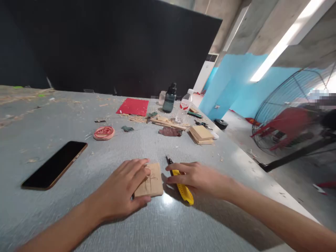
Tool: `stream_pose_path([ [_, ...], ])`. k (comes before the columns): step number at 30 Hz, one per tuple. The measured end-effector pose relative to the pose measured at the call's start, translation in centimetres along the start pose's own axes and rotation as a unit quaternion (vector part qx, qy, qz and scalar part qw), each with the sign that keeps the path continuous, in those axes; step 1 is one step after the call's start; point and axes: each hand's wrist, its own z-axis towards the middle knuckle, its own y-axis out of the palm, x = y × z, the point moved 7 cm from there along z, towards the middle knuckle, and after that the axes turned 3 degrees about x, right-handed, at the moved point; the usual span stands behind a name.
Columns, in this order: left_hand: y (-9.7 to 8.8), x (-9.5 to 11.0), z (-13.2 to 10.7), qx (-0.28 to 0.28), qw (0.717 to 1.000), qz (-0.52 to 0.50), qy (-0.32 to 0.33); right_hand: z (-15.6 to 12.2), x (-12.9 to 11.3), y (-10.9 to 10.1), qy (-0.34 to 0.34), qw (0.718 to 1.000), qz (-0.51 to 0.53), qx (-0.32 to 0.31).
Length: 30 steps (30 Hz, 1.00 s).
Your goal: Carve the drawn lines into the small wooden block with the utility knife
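A small square wooden block (154, 182) with lines and marks on its face lies flat on the grey table. My left hand (128, 187) holds it from the left, fingers over its top and far edge, thumb by the near edge. Just right of the block is a yellow utility knife (185, 191), its dark blade end pointing away from me. The fingers of my right hand (193, 176) are closed across the knife's middle; the thumb is hidden. A stack of thin wooden squares (201, 133) sits farther off to the right.
On the left lies a phone (55, 166), with a round pink carved piece (104, 133) beyond it. Farther back are a red sheet (133, 106), a dark bottle (169, 98), a clear water bottle (184, 106), sticks and wood shavings. A fan (286, 115) stands beyond the table's right edge.
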Motion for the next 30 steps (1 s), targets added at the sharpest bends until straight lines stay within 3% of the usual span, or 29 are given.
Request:
stream_pose_path([
  [5, 0.3, -1.1, -0.5, -0.010, 1.000, -0.008, -0.026, -0.5, 0.0, 1.1, -0.027, 0.995, 0.089, 0.019],
  [8, 0.4, -1.2, -0.5, -0.013, 1.000, -0.009, -0.023, -0.9, 0.0, 1.5, -0.031, 0.995, 0.081, 0.046],
  [11, 0.5, -1.1, -0.3, -0.017, 0.999, -0.020, -0.025, -1.2, 0.0, 1.0, -0.040, 0.985, 0.086, 0.141],
  [13, 0.7, -1.0, -0.1, -0.021, 0.999, -0.037, -0.028, -1.3, 0.2, -0.2, -0.031, 0.954, 0.157, 0.255],
  [15, 0.8, -1.0, 0.0, -0.021, 0.998, -0.051, -0.032, -1.4, 1.3, -1.3, 0.028, 0.874, 0.290, 0.388],
  [17, 0.8, -1.0, 0.1, -0.010, 0.998, -0.053, -0.037, -1.3, 2.8, -1.3, 0.113, 0.738, 0.450, 0.490],
  [19, 0.5, -1.0, 0.2, 0.013, 0.998, -0.038, -0.038, -0.2, 3.3, -0.3, 0.181, 0.620, 0.567, 0.512],
  [23, -0.6, -0.3, 0.3, 0.070, 0.997, 0.026, -0.008, 1.1, 3.6, 1.8, 0.299, 0.454, 0.656, 0.524],
  [26, -1.2, 0.4, 0.3, 0.095, 0.993, 0.062, 0.016, 1.1, 3.7, 3.0, 0.321, 0.379, 0.677, 0.543],
  [30, -1.3, 0.8, 0.2, 0.097, 0.991, 0.085, 0.034, 1.2, 3.5, 4.0, 0.311, 0.346, 0.696, 0.547],
])
